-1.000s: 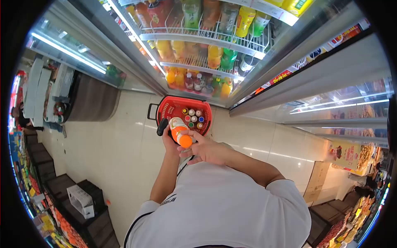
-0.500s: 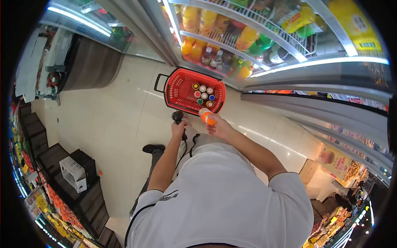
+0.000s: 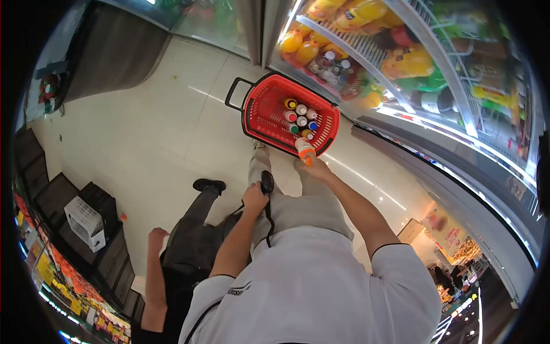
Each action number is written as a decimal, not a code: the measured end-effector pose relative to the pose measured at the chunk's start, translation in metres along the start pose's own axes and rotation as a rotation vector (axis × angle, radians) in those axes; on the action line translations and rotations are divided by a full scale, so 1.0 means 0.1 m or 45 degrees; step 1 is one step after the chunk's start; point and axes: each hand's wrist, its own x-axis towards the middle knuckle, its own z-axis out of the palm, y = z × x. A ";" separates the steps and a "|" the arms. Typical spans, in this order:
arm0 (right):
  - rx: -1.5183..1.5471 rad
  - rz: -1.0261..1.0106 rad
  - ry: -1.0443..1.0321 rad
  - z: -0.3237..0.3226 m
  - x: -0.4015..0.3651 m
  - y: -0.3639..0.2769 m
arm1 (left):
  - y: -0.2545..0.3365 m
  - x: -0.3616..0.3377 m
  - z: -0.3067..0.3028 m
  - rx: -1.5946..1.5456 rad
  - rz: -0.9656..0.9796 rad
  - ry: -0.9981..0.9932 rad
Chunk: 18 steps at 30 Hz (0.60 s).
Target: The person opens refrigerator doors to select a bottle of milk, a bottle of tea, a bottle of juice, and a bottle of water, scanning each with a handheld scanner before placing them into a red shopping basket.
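Note:
My left hand (image 3: pixel 256 196) is wrapped round a black handheld scanner (image 3: pixel 267 182), whose dark cord hangs down by my trousers. In my right hand (image 3: pixel 316 168) is an orange bottle (image 3: pixel 306 155) with a whitish top, held at the near right edge of a red shopping basket (image 3: pixel 264 109). The bottle's top points into the basket and overlaps its rim in this view. Inside the basket, several upright bottles (image 3: pixel 301 121) with yellow, white, red, green and blue caps stand grouped toward the right end. The basket rests on the floor, its black handle (image 3: pixel 234 94) folded out to the left.
An open drinks fridge (image 3: pixel 401 63) with shelves of bottles rises beyond the basket. Another person's leg and arm (image 3: pixel 195 229) are close on my left. Black and white crates (image 3: pixel 91 221) sit by the produce stand at far left. Pale tiles (image 3: pixel 154 126) cover the floor.
My view has shifted, and the basket appears further right. The orange bottle has tipped over the basket's rim. The scanner has drawn back toward my body. Another person has come into view at left.

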 end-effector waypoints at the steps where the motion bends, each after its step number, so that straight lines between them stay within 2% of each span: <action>1: -0.121 -0.165 -0.022 0.04 0.17 -0.04 | 0.01 0.03 0.06 0.000 0.055 0.134; 2: -0.160 -0.124 -0.122 -0.01 0.24 -0.25 | 0.09 0.04 0.05 0.007 0.059 0.244; 3: -0.162 -0.123 -0.134 0.04 0.40 -0.32 | 0.09 0.09 0.09 0.006 0.047 0.240; 5: -0.244 -0.329 -0.059 0.17 0.80 -0.37 | 0.02 0.20 0.24 0.008 0.048 0.339; 6: -0.133 -0.394 -0.066 0.26 1.03 -0.35 | -0.01 0.23 0.33 -0.038 0.058 0.426; 9: -0.231 -0.411 -0.060 0.51 1.75 -0.29 | -0.06 0.25 0.49 -0.032 0.055 0.438; 11: -0.236 -0.379 -0.077 0.66 2.19 -0.21 | -0.10 0.23 0.57 -0.036 0.068 0.455; 14: -0.513 -0.117 -0.130 0.80 2.57 -0.27 | -0.17 0.20 0.66 -0.083 0.028 0.409; 18: -0.471 -0.086 -0.049 0.88 2.89 -0.10 | -0.25 0.19 0.76 -0.054 0.009 0.415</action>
